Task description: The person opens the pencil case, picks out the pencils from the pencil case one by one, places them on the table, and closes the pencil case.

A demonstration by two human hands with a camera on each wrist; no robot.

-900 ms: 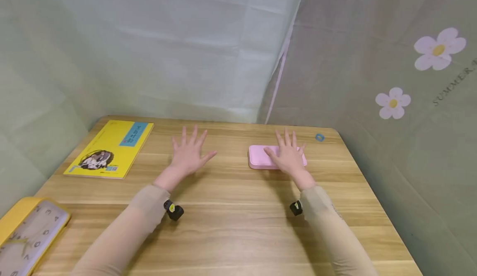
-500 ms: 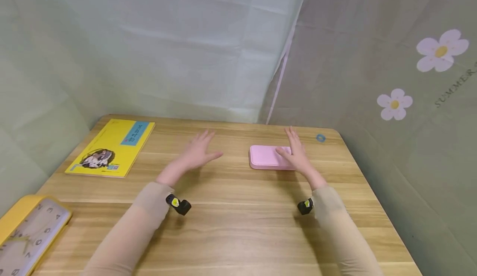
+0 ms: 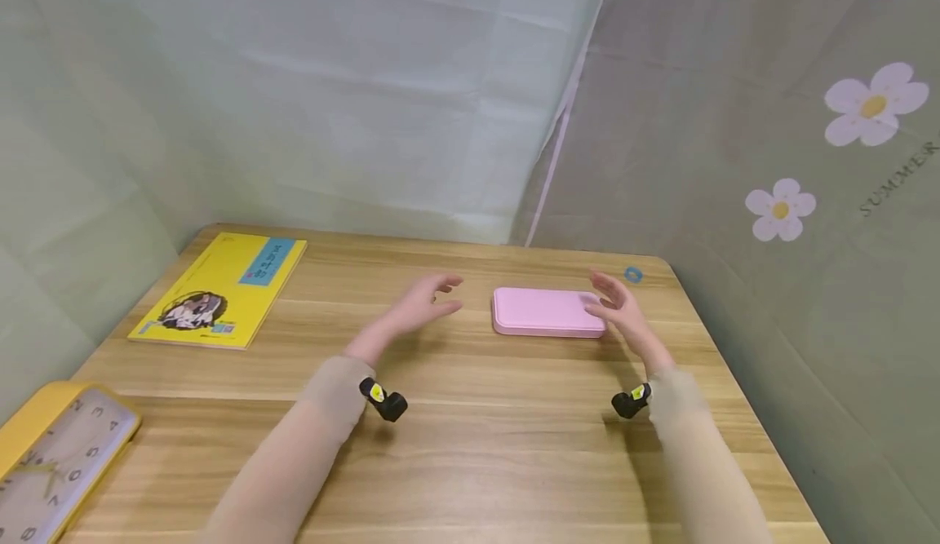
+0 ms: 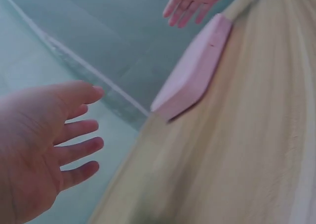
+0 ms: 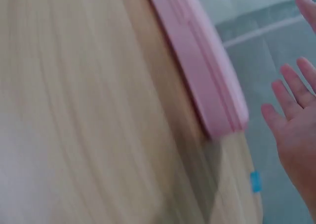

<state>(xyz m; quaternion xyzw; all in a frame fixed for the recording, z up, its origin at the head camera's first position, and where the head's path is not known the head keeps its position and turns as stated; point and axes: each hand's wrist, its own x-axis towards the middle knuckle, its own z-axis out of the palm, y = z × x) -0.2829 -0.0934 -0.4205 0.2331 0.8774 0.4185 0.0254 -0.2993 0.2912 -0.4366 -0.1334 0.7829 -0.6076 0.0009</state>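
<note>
Left hand [image 3: 413, 307] and right hand [image 3: 625, 316] flank the pink case [image 3: 545, 312], nearer the right — thumbs and fingers apart, holding nothing — so level, matched contact at both ends probably suits best.

Left hand [image 3: 415, 306] and right hand [image 3: 624, 316] turn from splayed to facing

Both hands have shifted rightward, their spread fingers now drawn together and gently curved, palms turned toward each other. The left has come nearer the pink rectangular case [image 3: 545, 312]; the right has slid to its right end, exposing most of the top it earlier covered.
</note>
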